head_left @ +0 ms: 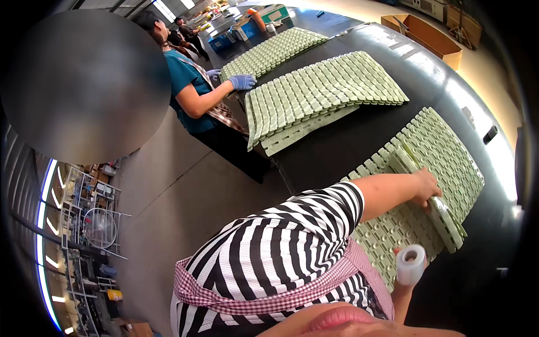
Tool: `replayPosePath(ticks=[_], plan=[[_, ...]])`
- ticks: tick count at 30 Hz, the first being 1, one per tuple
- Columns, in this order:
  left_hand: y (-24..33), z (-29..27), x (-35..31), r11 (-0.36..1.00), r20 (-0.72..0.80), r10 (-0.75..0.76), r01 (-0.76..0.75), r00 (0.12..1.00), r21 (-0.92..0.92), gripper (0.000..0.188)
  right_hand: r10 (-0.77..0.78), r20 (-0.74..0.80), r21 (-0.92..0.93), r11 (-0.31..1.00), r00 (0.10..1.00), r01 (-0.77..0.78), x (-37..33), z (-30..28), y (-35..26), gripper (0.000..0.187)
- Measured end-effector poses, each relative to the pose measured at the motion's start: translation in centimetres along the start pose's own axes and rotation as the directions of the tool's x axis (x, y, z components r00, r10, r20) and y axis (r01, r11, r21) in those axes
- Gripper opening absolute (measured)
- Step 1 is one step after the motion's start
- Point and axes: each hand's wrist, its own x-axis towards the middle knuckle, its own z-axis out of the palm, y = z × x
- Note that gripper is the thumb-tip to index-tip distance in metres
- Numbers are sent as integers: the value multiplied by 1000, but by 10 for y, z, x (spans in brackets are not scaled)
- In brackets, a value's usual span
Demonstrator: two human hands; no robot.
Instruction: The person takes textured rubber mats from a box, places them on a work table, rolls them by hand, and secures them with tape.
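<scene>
left hand [428, 188] clamped on the folded-over part of the near green mat [443, 157], fingers curled over the fold, arm reaching across from the striped sleeve [331, 205]. right hand [402, 287], lower down & nearer the body, is closed round a whitish translucent film roll [409, 273], its open core facing up toward the cam; most of that hand's fingers hidden behind the roll. roll is just beside the mat's near edge; can't tell if they touch.

near mat lies on the dark tabletop [314, 168], right side of view: raised round bumps on the far part, slots w/ small studs on the part nearer the body, fold running btwn the two. shiny patches on the fold look like clear film.

further up the tabletop, well apart from near mat: a middle stack of green mats [325, 84], layers uneven, & a far stack [275, 53] behind it. co-worker [193, 84] in teal top & checked apron stands at the left edge, one blue glove [242, 82] at the corner of the middle stack.

also: small black cylinder [490, 133] nr the tabletop's right edge, orange cylinder [256, 19] & blue boxes [223, 40] at far end, open cardboard box [426, 39] top right, metal rack [100, 227] far left, yellow bucket [114, 295] by it.
</scene>
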Motion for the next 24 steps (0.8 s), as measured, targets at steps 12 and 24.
replayPosePath(ticks=[12, 24], plan=[[24, -45, -115, 926, -74, -337, 316, 939, -207, 79, 436, -610, -387, 565, 662, -729, -151, -272, 20, 35], [-84, -42, -274, 524, -106, -851, 819, 514, -235, 78, 374, -620, -248, 741, 690, -624, -142, -259, 30, 35]])
